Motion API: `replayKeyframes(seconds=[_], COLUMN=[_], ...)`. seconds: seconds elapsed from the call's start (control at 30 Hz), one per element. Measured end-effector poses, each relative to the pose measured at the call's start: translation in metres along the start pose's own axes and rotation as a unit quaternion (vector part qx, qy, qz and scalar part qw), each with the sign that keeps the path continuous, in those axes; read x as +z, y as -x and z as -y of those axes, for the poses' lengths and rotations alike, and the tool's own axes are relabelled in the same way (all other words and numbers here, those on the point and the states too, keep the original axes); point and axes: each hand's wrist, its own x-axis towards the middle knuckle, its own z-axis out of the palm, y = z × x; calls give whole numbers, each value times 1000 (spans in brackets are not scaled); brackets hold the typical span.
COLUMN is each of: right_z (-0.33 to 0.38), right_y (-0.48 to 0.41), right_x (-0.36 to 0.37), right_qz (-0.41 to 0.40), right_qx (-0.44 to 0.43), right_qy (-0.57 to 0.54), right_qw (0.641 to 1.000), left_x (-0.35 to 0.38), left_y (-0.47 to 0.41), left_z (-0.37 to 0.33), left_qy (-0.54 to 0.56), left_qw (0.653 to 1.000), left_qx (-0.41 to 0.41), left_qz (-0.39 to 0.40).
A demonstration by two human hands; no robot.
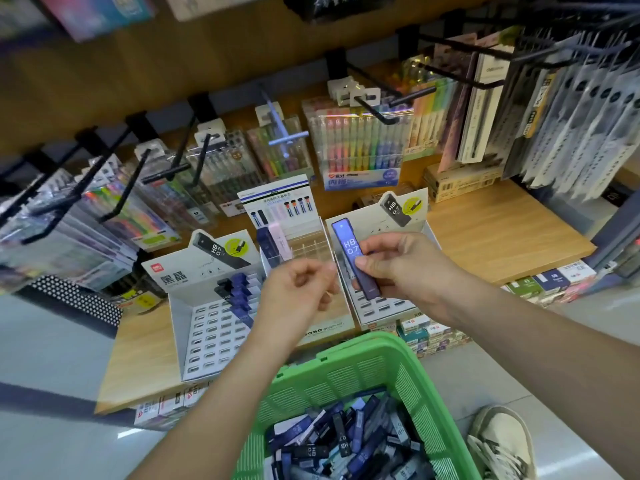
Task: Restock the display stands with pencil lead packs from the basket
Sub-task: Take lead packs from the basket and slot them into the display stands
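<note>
Fingers (373,262) of right hand (407,268) pinch blue lead pack (349,245) above stand (375,216); left hand (294,292) grip blurred.

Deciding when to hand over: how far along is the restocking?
Early on. Done: the left stand carries one column of packs, and most of its slots are empty. In hand: the right hand grips a blue HB 0.7 pack at the right stand, whose visible slots are empty. Left: the green basket is heaped with packs.
</note>
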Motion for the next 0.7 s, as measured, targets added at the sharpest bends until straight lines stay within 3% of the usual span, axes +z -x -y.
replayKeyframes(seconds=[0.13,0.27,0.4,0.5,0.7], right_z=[-3,-7,-15,-30,-79], right_y=[0,-4,-12,-16,-23], right_x=[9,25,42,50,63], right_qz=[27,51,59,85,117], right_qx=[-28,-54,-68,-70,-78], right_qy=[74,136,190,291,485], right_qw=[997,988,978,950,863], left_x=[-22,-43,-91,-134,-166], left_y=[-18,-21,-21,-17,1], left_z=[-12,-18,-17,-4,46], left_qy=[101,0,-81,-176,-282], left_qw=[995,1000,994,974,950], left_qx=[-1,12,39,56,26], left_qz=[12,17,-62,-131,-132])
